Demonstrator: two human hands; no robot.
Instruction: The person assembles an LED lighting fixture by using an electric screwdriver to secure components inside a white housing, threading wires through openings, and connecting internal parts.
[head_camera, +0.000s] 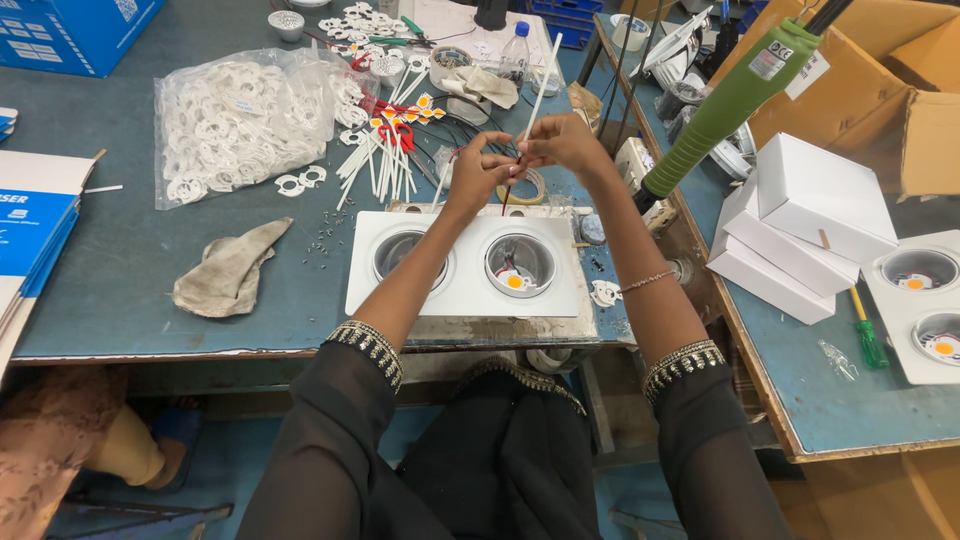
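Note:
My left hand (477, 168) and my right hand (556, 141) meet above the table's middle, fingertips pinched together on a thin white sleeve tube (540, 90) that slants up and away, with a red wire (506, 198) hanging below the fingers. Beneath the hands lies a white double downlight housing (462, 297) with two round cups; the right cup holds a small yellow LED chip (515, 282). A roll of tape (530, 192) rests just behind the housing. More white tubes and red wires (385, 155) lie scattered to the left of the hands.
A clear bag of white plastic rings (240, 120) and a grey rag (232, 268) lie at left. A green electric screwdriver (730, 105) hangs at right above white boxes (800, 225). Another housing (925, 300) and a green screwdriver (868, 335) sit on the right bench.

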